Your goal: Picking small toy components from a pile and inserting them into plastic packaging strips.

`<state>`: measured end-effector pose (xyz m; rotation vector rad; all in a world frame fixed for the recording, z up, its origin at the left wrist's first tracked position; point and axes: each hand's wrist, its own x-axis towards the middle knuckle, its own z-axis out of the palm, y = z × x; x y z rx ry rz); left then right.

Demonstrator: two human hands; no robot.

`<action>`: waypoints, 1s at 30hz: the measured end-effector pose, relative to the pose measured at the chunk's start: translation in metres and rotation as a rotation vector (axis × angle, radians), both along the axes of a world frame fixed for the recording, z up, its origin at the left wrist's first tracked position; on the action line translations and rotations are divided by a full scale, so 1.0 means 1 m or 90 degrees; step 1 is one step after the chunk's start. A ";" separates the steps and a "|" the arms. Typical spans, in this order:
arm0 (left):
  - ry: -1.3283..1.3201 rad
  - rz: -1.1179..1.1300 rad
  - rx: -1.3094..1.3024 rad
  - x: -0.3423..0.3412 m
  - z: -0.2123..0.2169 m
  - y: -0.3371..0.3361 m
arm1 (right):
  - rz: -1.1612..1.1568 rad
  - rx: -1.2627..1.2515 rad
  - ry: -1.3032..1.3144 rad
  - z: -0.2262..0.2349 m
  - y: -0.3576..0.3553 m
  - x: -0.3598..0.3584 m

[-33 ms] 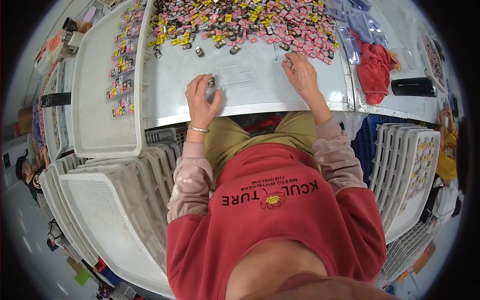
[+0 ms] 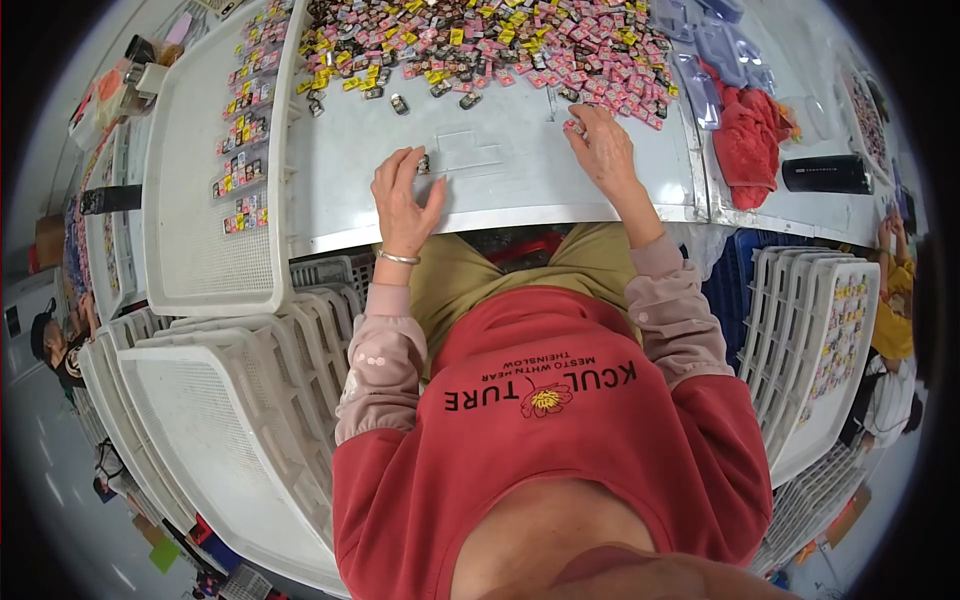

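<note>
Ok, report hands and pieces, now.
Left hand flat on grey table, touching one small dark piece. Right hand at pile of pink and yellow pieces. Nothing blocking.

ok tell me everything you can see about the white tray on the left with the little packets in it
The white tray is a long, shallow rectangle with a raised rim and a fine perforated mesh floor, plastic by its look. It lies flat beside the grey table, left of the left hand, which does not touch it. Small colourful packets lie in loose rows along its right side; the rest is bare. Its near end overhangs stacked white trays.
</note>
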<state>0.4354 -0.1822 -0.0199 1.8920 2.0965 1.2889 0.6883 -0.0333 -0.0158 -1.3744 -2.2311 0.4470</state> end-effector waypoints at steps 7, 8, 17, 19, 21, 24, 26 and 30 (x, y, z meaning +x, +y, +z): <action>0.064 0.017 -0.021 0.002 -0.004 -0.003 | 0.076 -0.037 0.161 0.012 -0.009 -0.009; 0.063 0.020 -0.022 0.002 -0.004 -0.002 | 0.103 -0.035 0.188 0.018 -0.012 -0.012; 0.067 0.025 -0.020 0.001 -0.005 -0.002 | 0.221 -0.063 0.257 0.054 -0.019 -0.046; 0.059 0.026 -0.004 0.000 -0.007 -0.003 | 0.244 -0.050 0.238 0.058 -0.019 -0.053; 0.050 0.030 -0.002 0.001 -0.005 -0.003 | 0.259 -0.027 0.240 0.060 -0.021 -0.059; 0.018 0.032 0.018 -0.001 -0.008 -0.002 | 0.281 -0.055 0.257 0.044 -0.015 -0.073; -0.006 0.034 0.036 -0.002 -0.009 -0.003 | 0.290 -0.070 0.263 0.031 -0.019 -0.090; 0.019 -0.005 0.058 0.000 -0.007 -0.004 | 0.298 -0.075 0.251 0.010 -0.033 -0.114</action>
